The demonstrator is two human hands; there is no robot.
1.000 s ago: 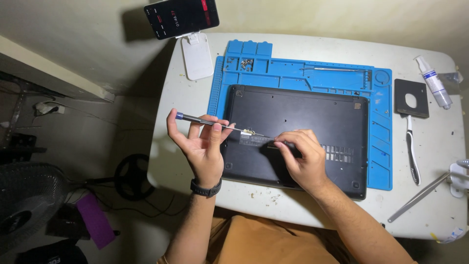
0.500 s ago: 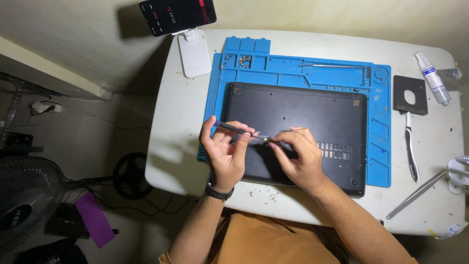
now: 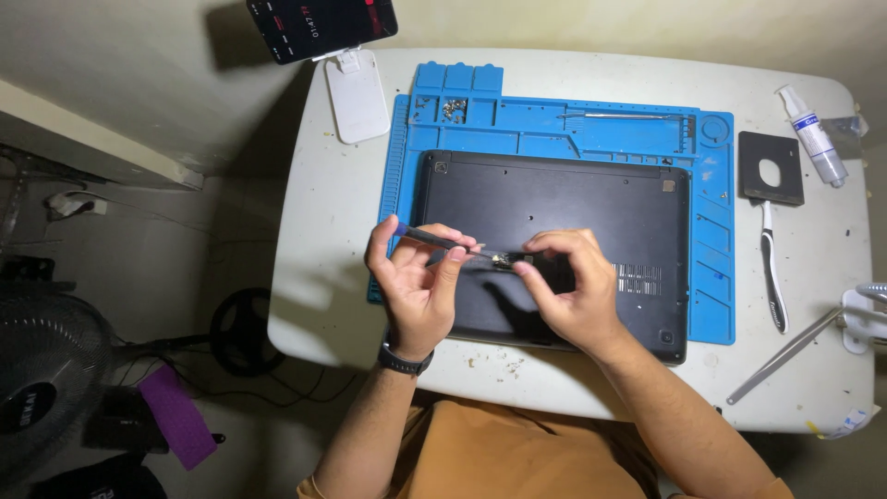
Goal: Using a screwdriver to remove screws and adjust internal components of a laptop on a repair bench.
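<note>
Over the upturned black laptop (image 3: 554, 249) on the blue mat (image 3: 711, 305), the left hand (image 3: 416, 286) grips a slim screwdriver (image 3: 443, 243) by its handle, while the right hand (image 3: 568, 296) pinches its metal tip end, just above the laptop's near half.

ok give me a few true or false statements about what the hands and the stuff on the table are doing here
1. The left hand holds a screwdriver. True.
2. The laptop lies open with its screen showing. False: it lies closed, underside up, on the blue mat.
3. The right hand pinches at the screwdriver's tip. True.
4. The white bottle stands on the laptop. False: it lies on the table, right of the mat.
</note>
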